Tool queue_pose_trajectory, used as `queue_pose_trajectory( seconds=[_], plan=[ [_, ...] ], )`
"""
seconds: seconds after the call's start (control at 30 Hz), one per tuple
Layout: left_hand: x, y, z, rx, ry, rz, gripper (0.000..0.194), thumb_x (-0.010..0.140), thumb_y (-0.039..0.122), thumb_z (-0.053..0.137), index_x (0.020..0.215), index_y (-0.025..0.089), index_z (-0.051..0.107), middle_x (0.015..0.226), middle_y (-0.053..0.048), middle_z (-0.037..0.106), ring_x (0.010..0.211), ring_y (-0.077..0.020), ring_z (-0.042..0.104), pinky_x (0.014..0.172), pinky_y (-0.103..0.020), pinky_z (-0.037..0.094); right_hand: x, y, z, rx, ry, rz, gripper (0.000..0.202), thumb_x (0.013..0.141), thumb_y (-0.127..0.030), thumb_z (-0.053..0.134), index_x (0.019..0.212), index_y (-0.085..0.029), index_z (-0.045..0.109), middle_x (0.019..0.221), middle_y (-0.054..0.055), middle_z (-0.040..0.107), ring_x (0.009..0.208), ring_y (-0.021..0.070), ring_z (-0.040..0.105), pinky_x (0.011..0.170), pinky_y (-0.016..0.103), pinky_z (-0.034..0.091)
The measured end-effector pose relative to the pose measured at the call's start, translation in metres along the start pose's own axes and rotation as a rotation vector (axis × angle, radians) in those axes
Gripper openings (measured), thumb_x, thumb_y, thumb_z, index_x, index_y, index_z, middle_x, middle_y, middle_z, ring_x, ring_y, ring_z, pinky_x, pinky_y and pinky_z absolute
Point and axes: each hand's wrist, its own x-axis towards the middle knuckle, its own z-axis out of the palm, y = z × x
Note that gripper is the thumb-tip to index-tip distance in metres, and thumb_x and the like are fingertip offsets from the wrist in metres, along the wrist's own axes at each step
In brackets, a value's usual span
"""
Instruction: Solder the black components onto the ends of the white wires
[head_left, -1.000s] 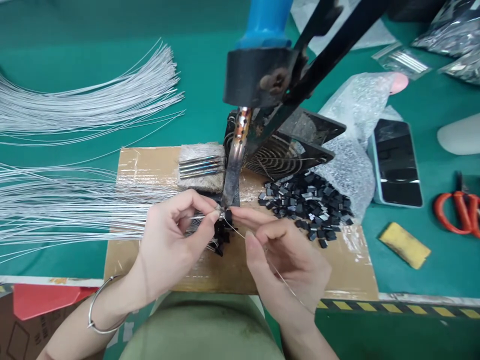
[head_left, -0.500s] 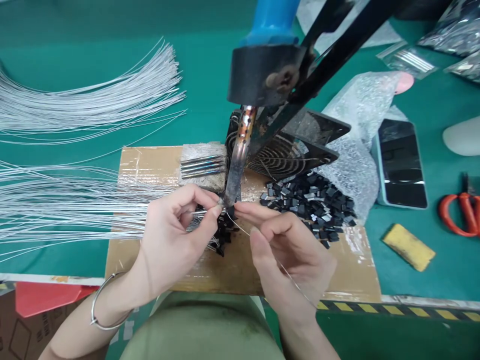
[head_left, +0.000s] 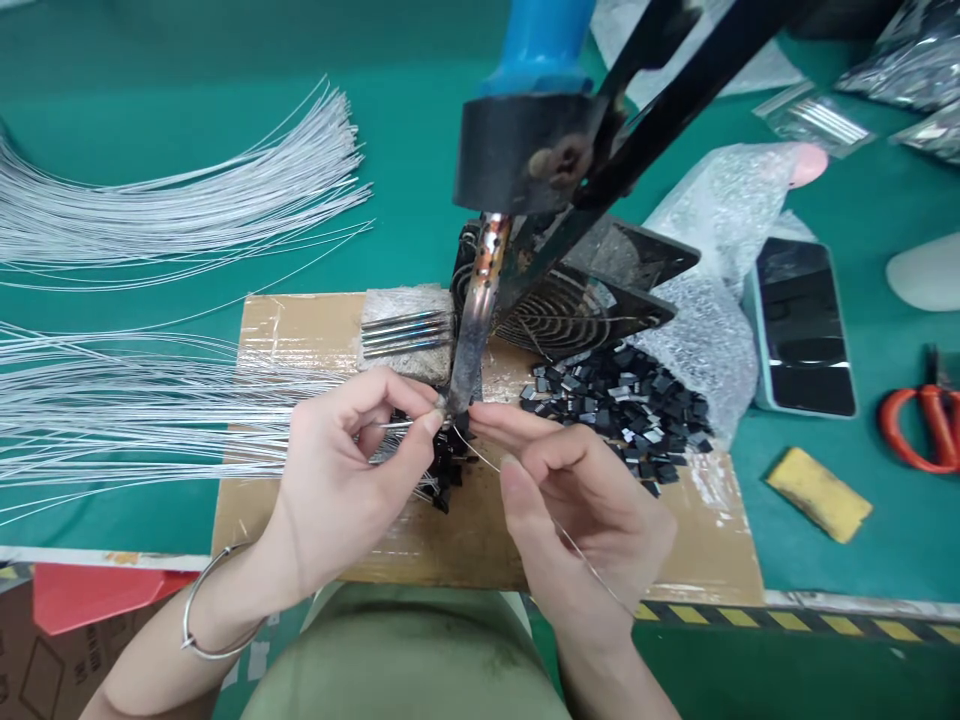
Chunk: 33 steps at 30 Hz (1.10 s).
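Under the tip of a clamped soldering iron [head_left: 471, 335], my left hand [head_left: 352, 470] pinches the end of a thin wire [head_left: 394, 426]. My right hand [head_left: 581, 500] is closed on a strand of solder wire [head_left: 480, 455], which runs from the iron's tip through the fingers and over the palm. The right fingertips reach to a small black part beside the tip. What joins at the tip is partly covered by the fingers. Below lies a cluster of black connectors [head_left: 448, 470] with wires attached, partly behind my left hand.
Cardboard [head_left: 300, 310] lies under the work. Loose black connectors [head_left: 622, 410] are heaped at right, near a fan [head_left: 570, 310]. White wire bundles [head_left: 225, 210] spread at left. A phone [head_left: 802, 330], yellow sponge [head_left: 819, 494] and red-handled pliers [head_left: 922, 425] lie further right.
Both hands stay almost exactly in place at the iron's tip. Only a very slight shift of the view shows.
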Motion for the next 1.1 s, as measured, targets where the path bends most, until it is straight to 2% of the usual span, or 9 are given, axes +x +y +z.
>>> queue_pose_trajectory(
  seconds=[0.43,0.73,0.93,1.1],
  plan=[
    [0.0012,0.0022,0.0007,0.000,0.009,0.007,0.010,0.087,0.014,0.072,0.078,0.018,0.069,0.089,-0.004,0.077,0.071,-0.0143,0.063,0.057,-0.027,0.039,-0.0003,-0.0010,0.0006,0.023,0.004,0.007,0.021,0.097,-0.006,0.066,0.086,-0.023,0.064,0.125,0.004,0.081,0.114,0.0199,0.079,0.108,0.036,0.062],
    [0.0001,-0.0013,-0.0001,0.021,0.008,0.042,0.011,0.088,0.015,0.071,0.077,0.016,0.069,0.087,-0.003,0.075,0.066,-0.0113,0.058,0.054,-0.026,0.035,-0.0002,0.0003,0.0021,0.037,0.001,-0.005,0.020,0.096,-0.005,0.067,0.087,-0.023,0.065,0.124,0.004,0.081,0.115,0.0194,0.079,0.108,0.035,0.062],
    [0.0001,-0.0012,0.0001,0.040,0.006,0.061,0.010,0.087,0.013,0.070,0.079,0.016,0.068,0.087,-0.003,0.076,0.067,-0.0117,0.061,0.053,-0.026,0.035,-0.0010,0.0036,0.0022,0.032,0.020,-0.024,0.021,0.096,-0.004,0.066,0.087,-0.023,0.065,0.124,0.002,0.081,0.113,0.0172,0.079,0.108,0.030,0.061],
    [-0.0001,-0.0011,-0.0003,0.058,0.000,0.074,0.010,0.088,0.014,0.070,0.078,0.017,0.068,0.087,-0.003,0.075,0.068,-0.0118,0.061,0.053,-0.025,0.035,-0.0012,0.0041,0.0019,-0.006,0.018,-0.050,0.020,0.095,-0.004,0.067,0.087,-0.023,0.066,0.124,0.004,0.081,0.113,0.0198,0.080,0.107,0.035,0.063]
  ],
)
